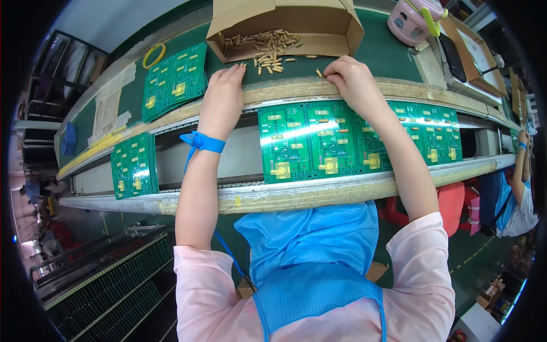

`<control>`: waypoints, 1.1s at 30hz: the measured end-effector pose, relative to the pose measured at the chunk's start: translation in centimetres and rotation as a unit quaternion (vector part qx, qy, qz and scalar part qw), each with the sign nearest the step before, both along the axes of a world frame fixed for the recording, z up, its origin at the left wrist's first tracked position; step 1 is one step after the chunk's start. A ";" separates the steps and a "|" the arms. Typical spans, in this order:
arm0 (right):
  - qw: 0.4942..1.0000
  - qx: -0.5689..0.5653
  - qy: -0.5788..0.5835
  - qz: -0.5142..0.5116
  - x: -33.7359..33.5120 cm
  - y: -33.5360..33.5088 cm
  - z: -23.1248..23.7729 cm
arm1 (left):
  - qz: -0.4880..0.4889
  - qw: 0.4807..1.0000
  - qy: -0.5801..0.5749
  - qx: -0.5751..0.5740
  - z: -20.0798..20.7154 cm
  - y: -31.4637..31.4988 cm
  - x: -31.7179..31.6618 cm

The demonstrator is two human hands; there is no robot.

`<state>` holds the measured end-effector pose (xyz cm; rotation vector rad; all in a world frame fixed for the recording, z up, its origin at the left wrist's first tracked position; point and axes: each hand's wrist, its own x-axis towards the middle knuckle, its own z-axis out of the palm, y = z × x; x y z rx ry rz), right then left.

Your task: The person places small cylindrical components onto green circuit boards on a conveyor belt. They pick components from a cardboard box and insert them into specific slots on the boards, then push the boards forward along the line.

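Note:
My right hand (352, 82) pinches a small tan resistor (319, 73) by one end, above the wooden rail and right of the loose pile. My left hand (224, 97) is closed at the pile's left side, fingers pressed together; a tiny bit shows at its fingertips, too small to name. Loose resistors (270, 61) spill from an open cardboard box (350, 31) with more inside. Below my hands, green circuit boards (290, 139) lie in a row on the track between the rails, a few brown resistors on them. My right forearm covers part of that row.
A stack of green boards (174, 80) lies at left, near a yellow tape roll (154, 56). Another board stack (134, 165) rests on the track. A pink container (416, 23) stands back right. A blue wrist strap (206, 142) trails a cord. Another person's arm (519, 165) shows far right.

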<state>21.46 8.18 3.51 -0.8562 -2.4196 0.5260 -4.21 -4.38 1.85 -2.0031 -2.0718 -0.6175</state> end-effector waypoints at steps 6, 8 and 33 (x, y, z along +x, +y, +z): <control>0.999 0.042 0.003 -0.030 0.5 -0.1 -0.2 | -0.006 0.997 -0.060 0.046 0.0 0.2 -1.0; 0.999 0.022 0.029 -0.030 0.6 -0.3 0.1 | 0.005 0.997 -0.067 0.048 0.3 0.1 -0.9; 0.969 -0.145 0.022 0.201 -0.7 -6.3 -0.1 | -0.011 0.982 -0.164 0.095 2.6 -2.0 1.7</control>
